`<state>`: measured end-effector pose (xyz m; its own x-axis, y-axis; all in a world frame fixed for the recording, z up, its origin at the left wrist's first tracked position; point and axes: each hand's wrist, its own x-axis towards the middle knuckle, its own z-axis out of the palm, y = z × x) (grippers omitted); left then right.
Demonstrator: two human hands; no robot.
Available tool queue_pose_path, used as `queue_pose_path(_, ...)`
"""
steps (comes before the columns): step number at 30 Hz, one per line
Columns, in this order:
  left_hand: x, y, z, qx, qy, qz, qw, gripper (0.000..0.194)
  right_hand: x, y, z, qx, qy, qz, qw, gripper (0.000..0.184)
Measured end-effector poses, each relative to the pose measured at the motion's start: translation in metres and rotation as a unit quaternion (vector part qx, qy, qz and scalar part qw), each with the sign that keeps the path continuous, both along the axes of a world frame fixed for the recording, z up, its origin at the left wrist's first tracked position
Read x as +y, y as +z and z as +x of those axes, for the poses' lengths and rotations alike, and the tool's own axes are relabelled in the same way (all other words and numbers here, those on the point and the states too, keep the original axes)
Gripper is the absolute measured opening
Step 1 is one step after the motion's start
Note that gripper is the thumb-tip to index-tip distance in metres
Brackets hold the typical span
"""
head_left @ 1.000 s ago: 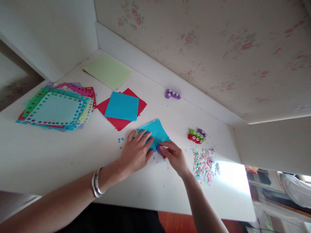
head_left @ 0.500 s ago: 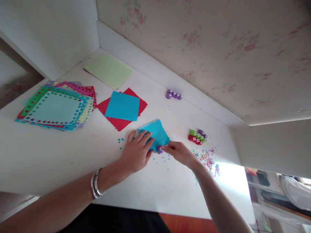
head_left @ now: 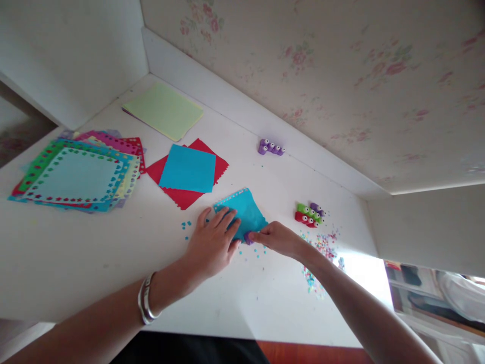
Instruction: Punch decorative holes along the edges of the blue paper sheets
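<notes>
My left hand lies flat with spread fingers on a blue sheet of paper, pinning it to the white desk. Small punched holes run along that sheet's far edge. My right hand grips a purple craft punch at the sheet's near edge, thumb over its top, which hides most of it. Tiny blue cut-outs lie left of the left hand, and a few more are scattered below the punch.
A stack of colourful hole-bordered sheets lies at left. Blue paper rests on red paper; pale green sheets lie behind. Purple punches stand near the wall. Green and red punches sit right, beside confetti.
My right thumb has moved over the top of the purple punch, covering its white button. The left hand and blue sheet stay together; the camera view has shifted slightly.
</notes>
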<state>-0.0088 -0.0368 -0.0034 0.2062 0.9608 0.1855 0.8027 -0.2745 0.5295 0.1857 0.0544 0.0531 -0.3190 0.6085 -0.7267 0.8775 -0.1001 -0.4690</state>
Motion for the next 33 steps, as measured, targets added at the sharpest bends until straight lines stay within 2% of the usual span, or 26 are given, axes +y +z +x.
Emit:
queue_pose_path(4,0.001,0.000,0.000,-0.002,-0.003,-0.003,1.000,0.036,-0.002,-0.004,-0.001,0.012,-0.013,0.018,1.000,0.060)
queue_pose_path(8,0.001,0.002,0.000,0.004,-0.003,-0.006,1.000,0.036,-0.005,-0.009,0.001,0.015,0.004,0.028,0.999,0.060)
queue_pose_path(15,0.000,0.000,0.001,0.017,-0.004,0.013,1.000,0.035,-0.004,-0.011,0.009,0.043,-0.004,0.017,0.999,0.057)
queue_pose_path(19,-0.001,-0.001,0.001,0.024,0.000,0.027,0.999,0.035,-0.009,-0.012,0.021,0.056,-0.036,0.061,0.996,0.051)
queue_pose_path(23,-0.002,-0.001,0.001,0.031,0.009,0.037,0.999,0.035,-0.022,-0.004,0.033,0.033,-0.035,0.090,0.995,0.040)
queue_pose_path(25,-0.002,-0.001,0.001,0.032,0.013,0.043,0.998,0.034,-0.031,0.002,0.036,0.019,-0.037,0.136,0.990,0.038)
queue_pose_path(29,-0.001,-0.001,0.000,0.035,0.014,0.049,0.998,0.033,-0.057,0.003,0.033,-0.004,-0.027,0.297,0.954,0.031)
queue_pose_path(31,0.000,0.000,0.000,0.037,0.018,0.046,0.998,0.033,-0.071,-0.003,0.029,-0.011,0.001,0.330,0.944,0.029)
queue_pose_path(33,0.001,0.000,0.000,0.038,0.022,0.043,0.998,0.033,-0.081,-0.008,0.025,-0.007,0.017,0.331,0.944,0.027)
